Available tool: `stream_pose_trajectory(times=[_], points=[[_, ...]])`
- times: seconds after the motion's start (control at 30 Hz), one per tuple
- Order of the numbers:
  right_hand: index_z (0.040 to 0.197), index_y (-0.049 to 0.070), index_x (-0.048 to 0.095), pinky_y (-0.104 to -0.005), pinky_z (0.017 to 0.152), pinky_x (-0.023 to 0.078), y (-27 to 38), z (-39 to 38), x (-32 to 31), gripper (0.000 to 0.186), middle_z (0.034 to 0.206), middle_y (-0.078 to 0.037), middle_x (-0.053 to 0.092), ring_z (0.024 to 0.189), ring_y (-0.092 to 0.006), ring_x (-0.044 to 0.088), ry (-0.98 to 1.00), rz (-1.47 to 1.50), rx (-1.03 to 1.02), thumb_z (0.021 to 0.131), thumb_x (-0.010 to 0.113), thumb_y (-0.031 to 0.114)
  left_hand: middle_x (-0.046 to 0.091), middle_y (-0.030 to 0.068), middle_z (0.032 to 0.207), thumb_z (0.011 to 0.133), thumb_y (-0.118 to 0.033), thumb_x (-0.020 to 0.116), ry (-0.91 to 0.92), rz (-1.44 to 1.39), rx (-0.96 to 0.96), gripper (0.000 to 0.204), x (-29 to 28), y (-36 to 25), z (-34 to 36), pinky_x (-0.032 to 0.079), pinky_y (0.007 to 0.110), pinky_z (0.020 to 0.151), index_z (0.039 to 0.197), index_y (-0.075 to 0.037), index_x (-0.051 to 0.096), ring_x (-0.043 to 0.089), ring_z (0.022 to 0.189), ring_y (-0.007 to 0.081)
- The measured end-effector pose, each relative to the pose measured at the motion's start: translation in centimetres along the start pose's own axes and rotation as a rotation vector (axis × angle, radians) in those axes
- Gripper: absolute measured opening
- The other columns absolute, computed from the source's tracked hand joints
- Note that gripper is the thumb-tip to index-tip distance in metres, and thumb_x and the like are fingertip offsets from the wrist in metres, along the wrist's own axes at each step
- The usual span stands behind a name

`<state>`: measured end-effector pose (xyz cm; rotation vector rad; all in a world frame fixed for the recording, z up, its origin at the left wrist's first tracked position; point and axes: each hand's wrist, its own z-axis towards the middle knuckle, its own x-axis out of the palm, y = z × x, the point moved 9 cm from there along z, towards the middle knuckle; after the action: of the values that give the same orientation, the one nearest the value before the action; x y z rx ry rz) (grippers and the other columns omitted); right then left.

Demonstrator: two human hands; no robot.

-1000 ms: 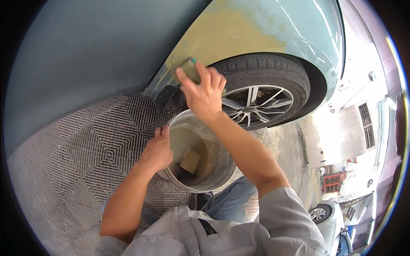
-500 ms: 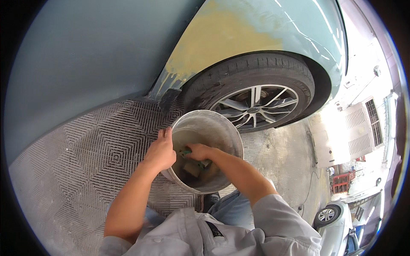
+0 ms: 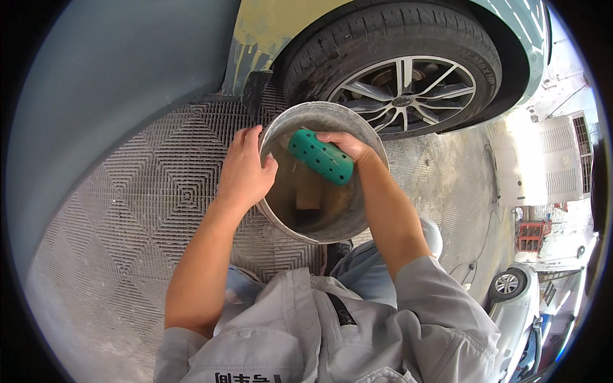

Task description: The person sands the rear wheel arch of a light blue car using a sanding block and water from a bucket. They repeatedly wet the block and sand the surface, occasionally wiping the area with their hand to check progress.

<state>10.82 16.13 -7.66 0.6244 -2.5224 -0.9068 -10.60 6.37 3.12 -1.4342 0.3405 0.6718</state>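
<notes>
A pale, stained bucket (image 3: 378,214) stands before me with murky water in it. My right hand (image 3: 348,145) is over the bucket's mouth, closed around a green sanding block (image 3: 321,157) with rows of dark holes across its curved face. At the left of the bucket is my left hand (image 3: 246,169), its thumb inside the rim and its fingers outside, gripping the edge. A brownish rectangular block (image 3: 309,193) lies low in the bucket, partly blurred by the water.
Just beyond the bucket are a car's wheel (image 3: 403,101) and a fender (image 3: 268,24) with a yellowish patch and drips. A grey-blue car panel (image 3: 115,70) fills the left. Ridged floor tiles (image 3: 185,191) lie beneath. Another car (image 3: 511,313) stands at the right.
My right hand has lifted from deep in the bucket, bringing the green sanding block up into plain sight. The bucket and wheel sit higher in the picture as the view has tilted down.
</notes>
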Motion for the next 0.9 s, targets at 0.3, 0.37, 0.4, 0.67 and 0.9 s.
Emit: stream_pose_trajectory(times=[0.3,0.37,0.4,0.67,0.9], points=[[0.140,0.007,0.036,-0.0336,0.109,0.030,4.8,-3.4,8.7,0.098,0.136,-0.006,0.044,0.129,-0.0205,0.041,0.619,-0.049,-0.456,0.060,0.089,0.021,0.059,0.0174,0.113,0.070,-0.049,0.078,-0.093,0.157,0.332,0.079,-0.2,-5.7,-1.5,0.040,0.047,0.096,0.123,0.003,0.052,0.055,0.106,0.0360],[0.139,0.008,0.036,-0.0327,0.109,0.029,4.9,-3.2,9.0,0.099,0.135,-0.004,0.044,0.129,-0.0192,0.040,0.633,-0.104,-0.499,0.058,0.091,0.019,0.059,0.0178,0.113,0.069,-0.045,0.079,-0.049,0.126,0.266,0.079,0.6,-5.3,-1.3,0.039,0.047,0.096,0.124,0.004,0.051,0.053,0.107,0.0352],[0.140,0.011,0.035,-0.0321,0.109,0.029,4.5,-2.9,9.1,0.103,0.134,-0.002,0.043,0.129,-0.0181,0.039,0.632,-0.117,-0.466,0.055,0.094,0.020,0.059,0.0181,0.112,0.068,-0.043,0.079,-0.049,0.128,0.263,0.079,0.7,-5.3,-1.1,0.039,0.046,0.094,0.125,0.004,0.050,0.053,0.107,0.0349],[0.139,0.008,0.043,-0.0407,0.108,0.035,-2.3,1.9,6.9,0.080,0.140,-0.009,0.048,0.130,-0.0214,0.044,0.577,0.090,-0.148,0.081,0.065,0.058,0.049,0.0121,0.111,0.057,-0.021,0.077,0.069,0.146,0.295,0.078,2.0,-5.3,-1.7,0.033,0.047,0.100,0.129,-0.008,0.049,0.048,0.109,0.0316],[0.095,0.009,0.069,-0.0383,0.061,0.048,-15.5,9.7,-0.7,0.020,0.084,-0.006,0.064,0.070,-0.0190,0.059,-0.020,-0.361,0.404,0.085,0.066,0.027,0.049,0.0131,0.112,0.059,-0.024,0.075,0.326,0.279,0.372,0.075,4.1,-4.8,-2.8,0.015,0.052,0.113,0.128,-0.007,0.050,0.052,0.114,0.0307]])
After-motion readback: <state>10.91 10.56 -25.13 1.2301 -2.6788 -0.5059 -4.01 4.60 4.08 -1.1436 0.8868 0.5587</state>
